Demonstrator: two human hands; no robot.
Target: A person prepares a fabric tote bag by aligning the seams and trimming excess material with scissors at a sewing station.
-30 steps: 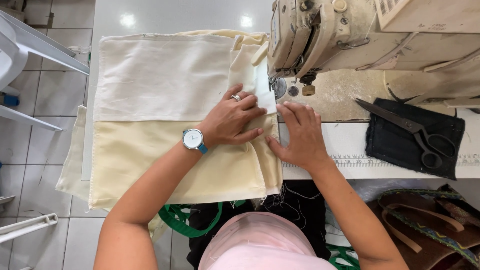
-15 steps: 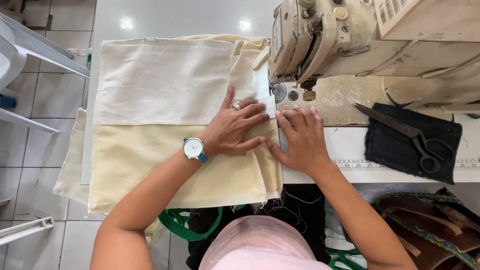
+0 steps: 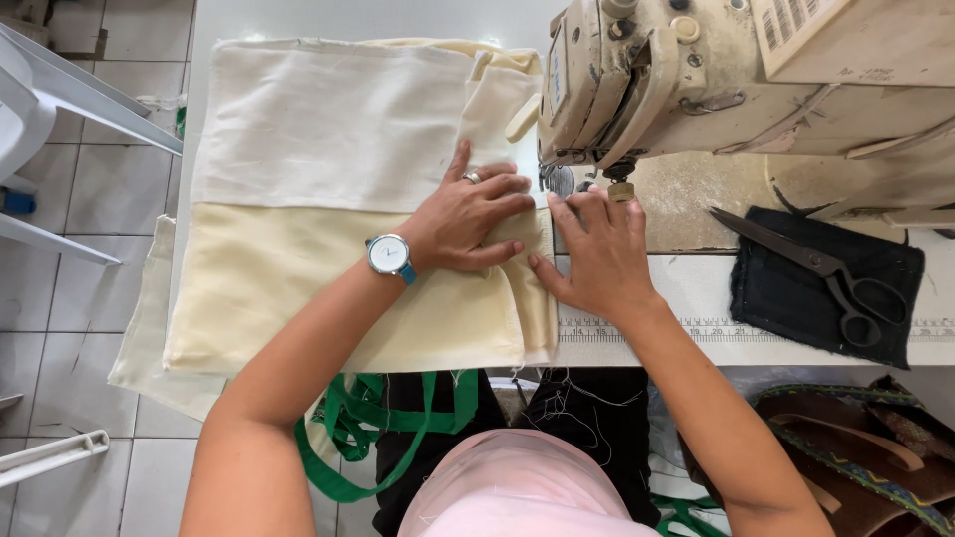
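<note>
Cream cotton two-tone fabric panel [image 3: 298,288] flat on bench, left hand [image 3: 468,221] spread pressing fold, right hand [image 3: 597,249] flat beside needle. Imo keep edge straight, fingertips clear.

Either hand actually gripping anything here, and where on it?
No grip. Left hand lies flat on the cream fabric near its right edge; right hand presses that folded edge beside the sewing machine.

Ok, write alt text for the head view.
Seen from above, a left hand and a right hand press flat on cream fabric beside the needle of a worn sewing machine. Black scissors lie on dark cloth to the right.
</note>
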